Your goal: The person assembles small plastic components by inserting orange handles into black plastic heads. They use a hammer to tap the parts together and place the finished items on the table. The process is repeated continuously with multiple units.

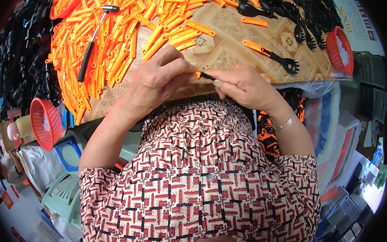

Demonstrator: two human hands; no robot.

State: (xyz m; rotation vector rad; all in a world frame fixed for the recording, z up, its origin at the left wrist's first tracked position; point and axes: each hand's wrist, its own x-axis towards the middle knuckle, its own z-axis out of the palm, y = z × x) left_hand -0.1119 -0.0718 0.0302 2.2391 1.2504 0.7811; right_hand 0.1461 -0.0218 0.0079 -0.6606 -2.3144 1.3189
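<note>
At the table's near edge, my left hand (pixel 158 78) is closed on an orange handle (pixel 197 74), and only its end shows past my fingertips. My right hand (pixel 244 83) pinches a thin black utensil shank (pixel 208 76) that meets the orange end; the rest of it is hidden by my fingers. Beyond my right hand lies a pasta server (pixel 272 56) with a black toothed head and an orange handle. A single orange handle (pixel 254 22) rests farther back. The big heap of orange handles (pixel 114 40) spreads past my left hand, with a black-handled hammer (pixel 92 44) on top.
Black toothed utensil heads (pixel 293 14) are piled at the far right, near a red basket (pixel 339 51). Black parts (pixel 25 53) fill the far left. Another red basket (pixel 47 123) hangs by the left table edge. Orange-and-black pieces (pixel 268 139) sit below the table's right side.
</note>
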